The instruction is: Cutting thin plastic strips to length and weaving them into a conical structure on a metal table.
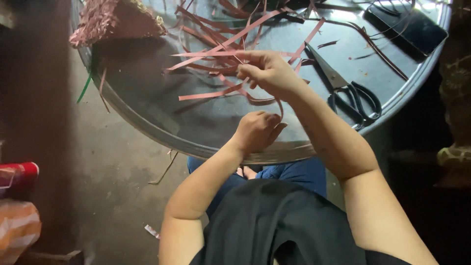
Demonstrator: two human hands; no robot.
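Note:
Over a round glass table (147,122), my right hand (270,72) pinches several thin pink strips (216,51) that fan out to the left and away. One strip (280,107) curves down from it to my left hand (256,131), which is closed on its lower end near the table's front rim. More loose pink strips (211,93) lie on the glass under my hands.
Black-handled scissors (351,93) lie on the glass right of my right hand. A partly woven pink piece (115,19) sits at the far left, a dark flat phone (407,27) at the far right. Red and orange packages (17,206) rest on the floor at left.

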